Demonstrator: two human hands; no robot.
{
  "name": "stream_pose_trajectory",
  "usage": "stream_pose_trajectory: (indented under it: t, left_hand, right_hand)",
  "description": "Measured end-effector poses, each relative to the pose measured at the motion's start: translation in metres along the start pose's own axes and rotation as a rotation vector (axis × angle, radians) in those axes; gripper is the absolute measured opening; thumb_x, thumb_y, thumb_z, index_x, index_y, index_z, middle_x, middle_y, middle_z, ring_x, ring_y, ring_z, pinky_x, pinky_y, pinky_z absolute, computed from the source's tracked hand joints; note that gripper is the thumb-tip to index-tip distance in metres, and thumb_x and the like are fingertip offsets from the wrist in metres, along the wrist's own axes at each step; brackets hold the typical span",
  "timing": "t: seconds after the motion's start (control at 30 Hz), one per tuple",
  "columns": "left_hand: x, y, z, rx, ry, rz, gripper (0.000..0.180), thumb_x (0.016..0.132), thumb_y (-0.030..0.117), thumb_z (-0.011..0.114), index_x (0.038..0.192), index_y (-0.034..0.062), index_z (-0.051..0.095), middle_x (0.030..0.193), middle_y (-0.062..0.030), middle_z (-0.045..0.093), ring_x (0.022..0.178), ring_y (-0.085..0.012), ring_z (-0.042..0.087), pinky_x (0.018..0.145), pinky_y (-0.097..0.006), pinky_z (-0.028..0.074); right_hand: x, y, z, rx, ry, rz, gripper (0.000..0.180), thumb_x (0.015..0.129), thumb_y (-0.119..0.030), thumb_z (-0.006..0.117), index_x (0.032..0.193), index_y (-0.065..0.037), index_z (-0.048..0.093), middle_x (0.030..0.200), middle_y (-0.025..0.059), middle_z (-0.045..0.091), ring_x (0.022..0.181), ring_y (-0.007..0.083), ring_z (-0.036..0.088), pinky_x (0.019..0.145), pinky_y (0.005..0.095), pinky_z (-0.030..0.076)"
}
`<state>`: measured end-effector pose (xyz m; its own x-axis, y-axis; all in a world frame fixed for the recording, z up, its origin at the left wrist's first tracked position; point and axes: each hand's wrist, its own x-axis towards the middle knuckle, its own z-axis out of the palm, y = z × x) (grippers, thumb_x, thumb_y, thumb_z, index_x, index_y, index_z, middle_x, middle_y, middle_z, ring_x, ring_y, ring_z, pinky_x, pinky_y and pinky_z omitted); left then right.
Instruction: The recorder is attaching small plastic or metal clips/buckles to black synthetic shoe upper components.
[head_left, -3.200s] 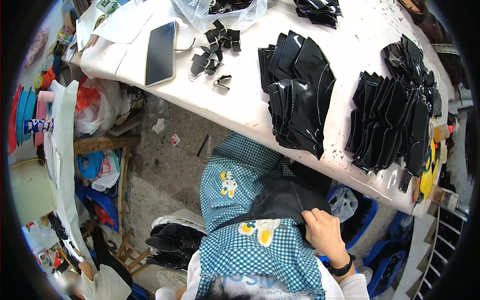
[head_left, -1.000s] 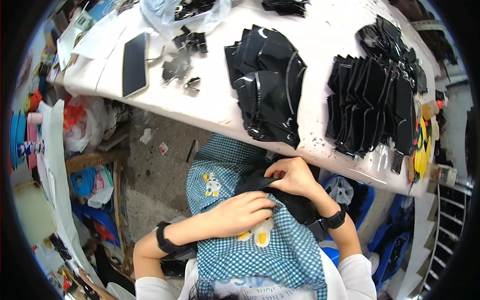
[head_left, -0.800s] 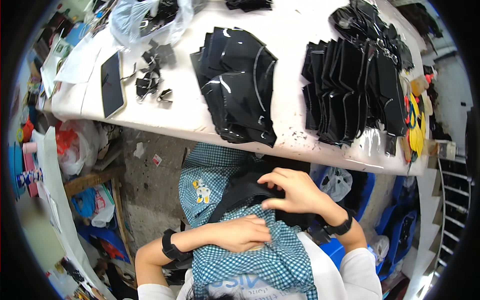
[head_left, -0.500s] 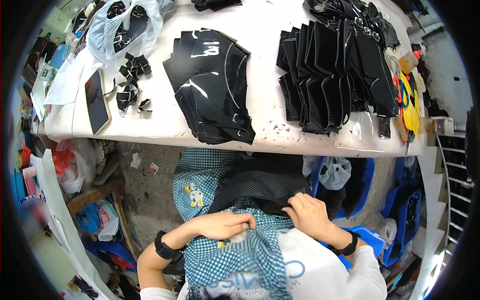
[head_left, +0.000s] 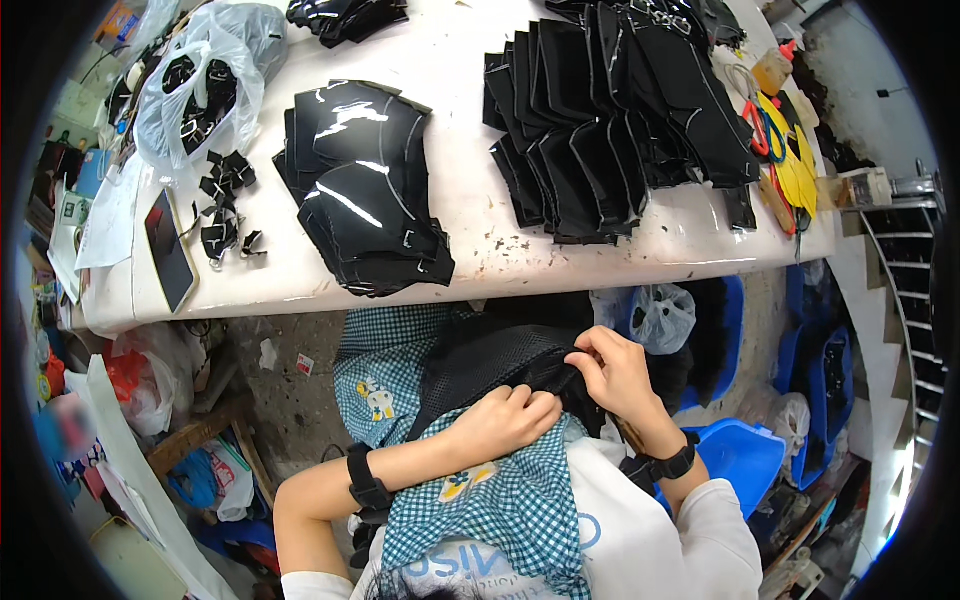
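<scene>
A black mesh cloth (head_left: 480, 365) lies across my lap, over a blue-and-white checked apron (head_left: 440, 505). My right hand (head_left: 615, 375) pinches the cloth's right edge between thumb and fingers. Beside it, my left hand (head_left: 505, 425) rests where cloth and apron meet, its fingers curled under; what they hold is hidden. Dark bands circle both wrists. On the table ahead lies a stack of glossy black panels (head_left: 365, 190) with small buckles. To its right stands a fanned row of black pieces (head_left: 575, 130).
The white table (head_left: 465, 250) ends just beyond my lap. At left are a phone (head_left: 171, 250), black scraps (head_left: 228, 190) and a filled plastic bag (head_left: 200, 90). Scissors (head_left: 768, 135) lie far right beside a yellow item (head_left: 797, 165). Blue bins (head_left: 735, 455) stand on the floor at right.
My left hand has shifted right and forward from the apron to the cloth's edge. My right hand has risen slightly, still pinching the cloth. The view has turned, tilting the table.
</scene>
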<state>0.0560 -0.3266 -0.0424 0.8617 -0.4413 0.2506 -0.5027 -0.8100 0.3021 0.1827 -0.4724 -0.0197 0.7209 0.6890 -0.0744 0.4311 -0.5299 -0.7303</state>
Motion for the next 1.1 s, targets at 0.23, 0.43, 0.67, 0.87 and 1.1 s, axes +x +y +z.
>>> stream_pose_trajectory:
  t: [0.23,0.43,0.67,0.87,1.1]
  left_hand:
    - [-0.017,0.006,0.007,-0.109,-0.147,-0.349,0.006,0.069,0.006,0.054,0.070,0.0049,0.048,0.060,-0.0071,0.052,0.046,-0.0157,0.058,0.041,-0.025,0.047]
    - [-0.017,0.008,0.014,-0.148,-0.219,-0.465,0.008,0.072,0.007,0.056,0.074,0.0001,0.051,0.068,-0.0140,0.058,0.049,-0.0221,0.060,0.042,-0.029,0.048]
    - [-0.001,-0.010,0.002,-1.053,-0.503,-1.326,0.078,0.074,0.053,0.058,0.120,-0.0080,0.046,0.111,-0.0295,0.053,0.107,-0.0356,0.052,0.093,-0.031,0.037]
    - [-0.001,-0.013,0.004,-1.214,-0.524,-1.280,0.084,0.074,0.056,0.056,0.125,-0.0090,0.039,0.124,-0.0284,0.044,0.115,-0.0333,0.045,0.098,-0.028,0.032]
    - [-0.003,-0.013,0.020,-1.251,-0.525,-1.286,0.051,0.080,0.039,0.057,0.114,0.0009,0.055,0.111,-0.0173,0.057,0.101,-0.0263,0.054,0.091,-0.027,0.037]
  right_hand:
    - [-0.002,-0.015,-0.009,0.058,0.044,0.030,0.011,0.071,-0.002,0.065,0.073,0.002,0.054,0.063,0.0097,0.054,0.049,0.0143,0.053,0.047,0.0236,0.041]
    - [-0.003,-0.014,-0.011,0.112,0.026,0.075,0.011,0.072,-0.002,0.064,0.073,0.002,0.054,0.062,0.0083,0.055,0.048,0.0115,0.052,0.046,0.0226,0.040]
    - [-0.001,-0.016,-0.006,0.119,0.020,0.101,0.011,0.072,-0.002,0.064,0.073,0.002,0.054,0.062,0.0078,0.054,0.049,0.0107,0.051,0.047,0.0222,0.040]
    - [-0.003,-0.015,-0.007,0.117,0.024,0.109,0.014,0.073,-0.007,0.065,0.073,-0.001,0.052,0.063,0.0102,0.054,0.049,0.0184,0.054,0.046,0.0278,0.041]
    - [-0.004,-0.016,-0.008,0.113,0.010,0.110,0.014,0.073,-0.007,0.065,0.074,-0.001,0.052,0.063,0.0101,0.054,0.049,0.0183,0.054,0.047,0.0276,0.041]
